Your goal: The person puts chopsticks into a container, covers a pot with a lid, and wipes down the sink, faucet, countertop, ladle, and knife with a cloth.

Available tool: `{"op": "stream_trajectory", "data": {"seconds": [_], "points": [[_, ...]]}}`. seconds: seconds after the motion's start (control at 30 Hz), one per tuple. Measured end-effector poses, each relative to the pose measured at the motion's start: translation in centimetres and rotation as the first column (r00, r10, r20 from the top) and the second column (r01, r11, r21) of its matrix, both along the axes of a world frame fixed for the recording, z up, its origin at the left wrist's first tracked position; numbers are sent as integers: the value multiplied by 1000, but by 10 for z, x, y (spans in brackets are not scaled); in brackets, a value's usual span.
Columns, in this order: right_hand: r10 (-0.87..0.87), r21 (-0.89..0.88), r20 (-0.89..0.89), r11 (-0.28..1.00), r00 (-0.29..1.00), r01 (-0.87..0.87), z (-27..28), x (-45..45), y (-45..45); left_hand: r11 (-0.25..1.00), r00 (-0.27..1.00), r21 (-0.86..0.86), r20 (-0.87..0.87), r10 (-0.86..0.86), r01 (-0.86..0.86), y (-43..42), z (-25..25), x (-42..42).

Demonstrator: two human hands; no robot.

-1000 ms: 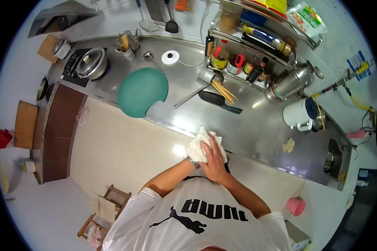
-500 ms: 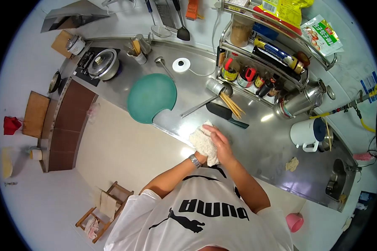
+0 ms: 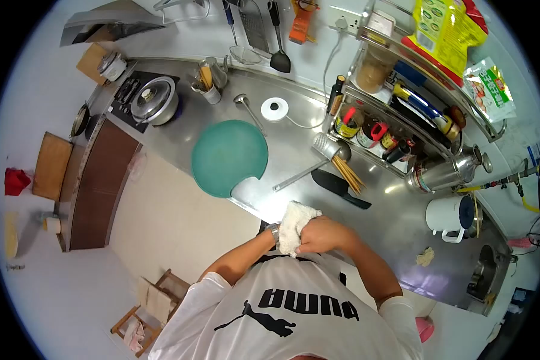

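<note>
In front of my body, close to the counter's front edge, I have a cream cloth [image 3: 296, 227]. My right hand [image 3: 323, 234] is closed on its right side, fingers curled over the fabric. The cloth drapes over my left hand and hides its fingers; only the wrist with a metal watch [image 3: 274, 231] shows. Beyond the hands, on the steel counter, lie a black-handled cleaver [image 3: 341, 188] and a ladle [image 3: 306, 173]. To the left is a round green cutting board [image 3: 229, 157] with a notch at its edge.
A perforated metal holder with chopsticks [image 3: 326, 145] lies near a rack of bottles [image 3: 372, 131]. At the right stand a white kettle [image 3: 445, 215] and the sink [image 3: 481, 273]. A white lid [image 3: 274, 109] and a pot [image 3: 155, 101] sit farther back.
The cloth has come lower and nearer my body. My right hand went from lying flatter on it to curling around its side. The camera view has shifted slightly.
</note>
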State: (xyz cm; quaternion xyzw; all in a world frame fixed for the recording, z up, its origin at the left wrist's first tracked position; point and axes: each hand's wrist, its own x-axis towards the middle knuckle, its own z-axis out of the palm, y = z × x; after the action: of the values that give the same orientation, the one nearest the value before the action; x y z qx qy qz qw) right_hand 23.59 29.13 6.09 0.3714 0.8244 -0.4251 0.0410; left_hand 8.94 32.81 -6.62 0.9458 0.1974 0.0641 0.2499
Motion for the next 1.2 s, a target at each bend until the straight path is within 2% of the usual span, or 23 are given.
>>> {"op": "stream_trajectory", "data": {"seconds": [0.03, 0.07, 0.1, 0.13, 0.17, 0.2, 0.23, 0.27, 0.3, 0.33, 0.4, 0.43, 0.5, 0.53, 0.57, 0.63, 0.7, 0.77, 0.83, 0.9, 1.03, 1.1, 1.2], "points": [[86, -274, 54, 959, 995, -68, 3, -8, 17, 979, 983, -193, 153, 100, -69, 10, -22, -10], [-315, -500, -202, 847, 927, 179, -12, -5, 21, 915, 936, -391, 276, 220, -100, 18, -43, -20], [-331, -502, -194, 843, 924, 196, -25, -13, 30, 811, 861, -578, 363, 357, -93, 27, -59, -29], [-557, -490, -253, 779, 791, 391, -39, -22, 38, 668, 761, -743, 403, 509, -53, 34, -58, -35], [-731, -485, -310, 671, 608, 560, -55, -29, 46, 662, 756, -749, 407, 512, -45, 48, -55, -43], [-786, -435, -253, 613, 564, 659, -82, -39, 51, 839, 887, -480, 231, 401, -254, 72, -26, -51], [-788, -439, -243, 610, 566, 660, -83, -51, 53, 931, 938, -121, -12, 346, -345, 90, 6, -58], [-894, -533, -276, 447, 352, 718, -79, -65, 57, 887, 889, -59, -55, 455, -458, 101, 38, -53], [-954, -628, -278, 269, 113, 730, -77, -80, 59, 740, 834, -516, 86, 545, -431, 105, -38, -56], [-959, -634, -266, 254, 103, 730, -78, -94, 61, 469, 703, -848, 178, 688, -245, 110, -111, -59], [-974, -759, -218, 134, -55, 638, -80, -111, 69, 882, 800, -319, 390, 456, -347, 110, -75, -59], [-976, -758, -209, 118, -67, 641, -85, -115, 71, 911, 813, 9, 455, 364, -412, 110, -54, -59], [-935, -839, -1, -193, -356, 509, -109, -119, 71, 942, 944, -238, 174, 281, -237, 130, -21, -68], [-930, -835, 10, -210, -368, 508, -125, -117, 67, 817, 888, -418, 48, 457, -397, 129, -48, -70], [-921, -823, 13, -231, -389, 519, -143, -112, 60, 816, 894, -429, 43, 447, -388, 135, -47, -73], [-908, -807, 17, -260, -419, 530, -152, -104, 47, 882, 917, -278, 3, 398, -381, 166, -39, -74], [-852, -831, -41, -262, -522, 491, -147, -102, 33, 567, 702, -453, -218, 678, -688, 204, -53, -69], [-844, -802, -29, -300, -536, 516, -140, -98, 19, 508, 691, -494, -320, 648, -705, 261, -72, -78], [-853, -774, -43, -301, -520, 557, -144, -94, -5, 111, 579, -772, -365, 729, -626, 307, -79, -82], [-841, -753, -9, -350, -540, 557, -143, -94, -25, -69, 453, -803, -402, 796, -591, 354, -117, -81], [-750, -729, 37, -472, -661, 495, -143, -103, -64, -123, 328, -733, -440, 836, -669, 392, -111, -80], [-725, -732, 39, -489, -688, 475, -141, -109, -81, -39, 284, -602, -431, 857, -797, 400, -112, -78], [-679, -663, 120, -598, -725, 450, -139, -117, -102, -21, 280, -555, -451, 848, -832, 400, -94, -72]]}}
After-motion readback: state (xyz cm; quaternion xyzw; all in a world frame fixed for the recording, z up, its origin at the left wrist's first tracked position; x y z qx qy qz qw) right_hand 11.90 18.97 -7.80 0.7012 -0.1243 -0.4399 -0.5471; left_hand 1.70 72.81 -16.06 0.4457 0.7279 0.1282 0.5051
